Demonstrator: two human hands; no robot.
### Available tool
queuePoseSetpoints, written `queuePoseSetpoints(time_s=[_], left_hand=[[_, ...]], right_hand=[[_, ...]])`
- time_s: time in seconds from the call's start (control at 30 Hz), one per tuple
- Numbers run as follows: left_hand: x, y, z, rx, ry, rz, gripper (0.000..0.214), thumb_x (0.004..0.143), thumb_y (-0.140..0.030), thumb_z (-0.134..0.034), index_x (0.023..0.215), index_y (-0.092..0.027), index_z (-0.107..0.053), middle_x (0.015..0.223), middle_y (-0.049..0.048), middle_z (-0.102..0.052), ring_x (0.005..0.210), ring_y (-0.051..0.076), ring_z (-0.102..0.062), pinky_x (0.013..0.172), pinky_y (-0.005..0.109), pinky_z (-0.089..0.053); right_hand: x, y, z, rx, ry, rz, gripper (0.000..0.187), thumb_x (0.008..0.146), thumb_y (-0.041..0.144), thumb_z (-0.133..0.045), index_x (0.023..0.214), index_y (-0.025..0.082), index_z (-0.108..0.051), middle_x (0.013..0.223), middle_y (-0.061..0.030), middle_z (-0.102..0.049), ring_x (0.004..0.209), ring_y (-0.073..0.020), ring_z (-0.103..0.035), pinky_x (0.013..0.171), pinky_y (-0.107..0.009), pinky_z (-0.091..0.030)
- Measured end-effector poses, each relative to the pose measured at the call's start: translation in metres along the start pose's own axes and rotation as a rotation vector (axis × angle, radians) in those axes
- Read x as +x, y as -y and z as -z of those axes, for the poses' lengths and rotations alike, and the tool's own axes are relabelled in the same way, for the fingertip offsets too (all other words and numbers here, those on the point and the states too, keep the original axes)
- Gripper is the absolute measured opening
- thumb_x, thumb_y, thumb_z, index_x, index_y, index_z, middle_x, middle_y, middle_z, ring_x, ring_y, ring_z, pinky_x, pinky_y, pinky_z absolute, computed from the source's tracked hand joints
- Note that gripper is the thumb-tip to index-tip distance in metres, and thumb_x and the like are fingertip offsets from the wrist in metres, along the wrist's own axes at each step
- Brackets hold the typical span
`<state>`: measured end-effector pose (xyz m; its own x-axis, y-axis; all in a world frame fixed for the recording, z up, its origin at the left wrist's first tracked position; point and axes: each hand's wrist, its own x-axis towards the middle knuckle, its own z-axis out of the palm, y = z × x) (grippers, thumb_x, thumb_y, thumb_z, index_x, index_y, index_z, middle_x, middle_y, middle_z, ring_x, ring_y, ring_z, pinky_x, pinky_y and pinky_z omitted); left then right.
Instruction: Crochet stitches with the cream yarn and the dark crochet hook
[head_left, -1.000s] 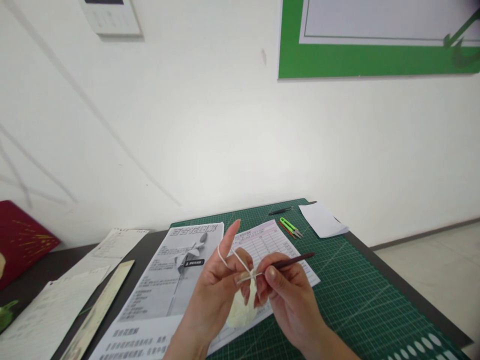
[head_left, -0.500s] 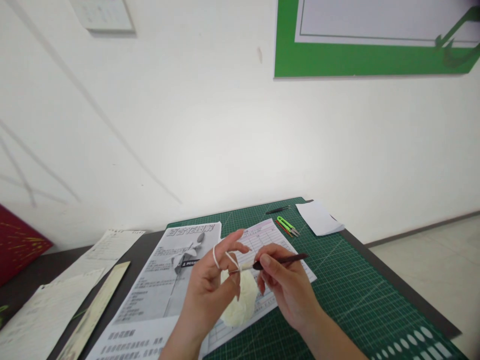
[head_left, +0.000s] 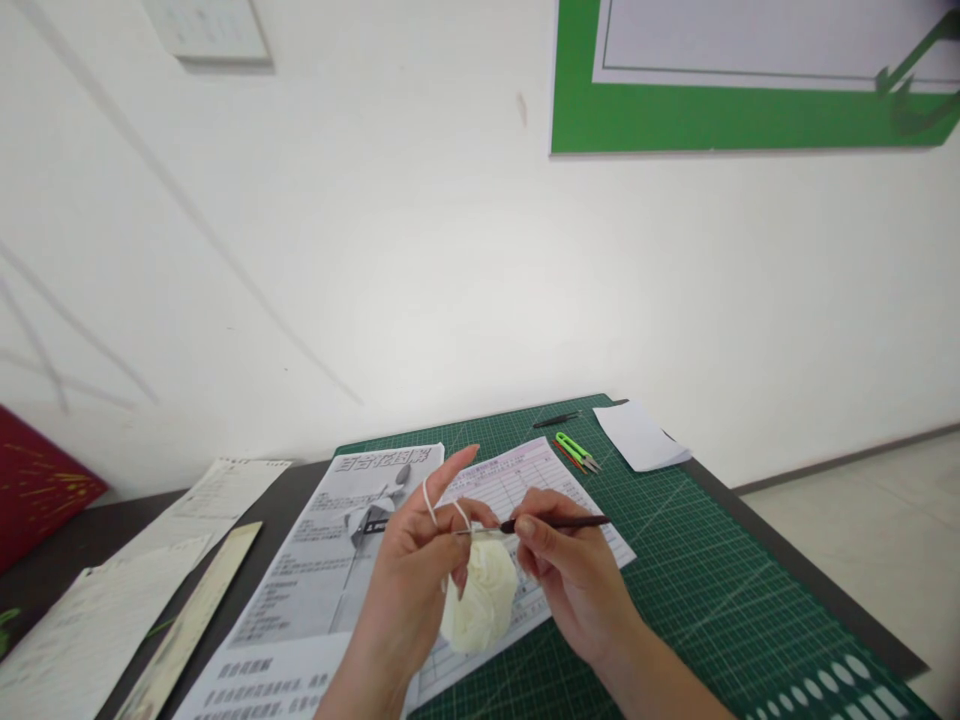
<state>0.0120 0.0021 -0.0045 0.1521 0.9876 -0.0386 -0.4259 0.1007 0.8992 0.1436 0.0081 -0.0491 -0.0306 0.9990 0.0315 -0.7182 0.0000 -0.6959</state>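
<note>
My right hand point(head_left: 574, 565) pinches a crochet hook point(head_left: 583, 521) by its dark brown handle, with the thin metal shaft pointing left. The hook's tip reaches my left hand point(head_left: 409, 560), where thumb and fingers close on white yarn point(head_left: 429, 502). One strand loops round the raised left index finger, and another crosses lower down near the hook. Any worked stitches are mostly hidden by the left fingers. Just below and behind both hands sits a cream yarn ball point(head_left: 484, 607), resting on a printed form point(head_left: 600, 532).
A green cutting mat point(head_left: 675, 560) covers the table's right side. Green thread snips point(head_left: 576, 450), black tweezers point(head_left: 556, 420) and white paper point(head_left: 641, 437) lie farther back. On the left are a printed instruction sheet point(head_left: 289, 590), handwritten pages point(head_left: 135, 610) and a ruler-like strip point(head_left: 196, 610). A white wall point(head_left: 450, 250) stands behind.
My left index finger has straightened upward and the left fingers have shifted slightly. The hook's shaft now shows between the hands, where whitish yarn was seen before. The yarn ball stays in place.
</note>
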Motion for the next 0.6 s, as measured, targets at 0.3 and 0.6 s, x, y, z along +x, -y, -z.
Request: queuePoseSetpoints(time_s=[0.3, 0.6], left_hand=[[0.004, -0.002, 0.006, 0.015, -0.035, 0.001, 0.071, 0.060, -0.006, -0.059, 0.130, -0.018, -0.048, 0.071, 0.0025, -0.067, 0.050, 0.010, -0.050, 0.048, 0.022, -0.036], [0.007, -0.003, 0.017, -0.062, 0.095, 0.038, 0.076, 0.063, -0.005, -0.058, 0.136, -0.019, -0.042, 0.075, 0.0033, -0.065, 0.061, 0.013, -0.055, 0.056, 0.024, -0.040]], right_hand=[[-0.003, -0.002, 0.004, -0.139, 0.080, 0.142, 0.014, 0.072, 0.028, -0.074, 0.078, 0.015, -0.072, 0.056, -0.0016, -0.068, 0.043, -0.0090, -0.056, 0.040, -0.018, -0.045], [0.002, -0.002, 0.004, -0.069, 0.072, 0.082, 0.015, 0.070, 0.027, -0.076, 0.068, 0.016, -0.067, 0.051, 0.0026, -0.064, 0.039, -0.0065, -0.052, 0.038, -0.016, -0.044]])
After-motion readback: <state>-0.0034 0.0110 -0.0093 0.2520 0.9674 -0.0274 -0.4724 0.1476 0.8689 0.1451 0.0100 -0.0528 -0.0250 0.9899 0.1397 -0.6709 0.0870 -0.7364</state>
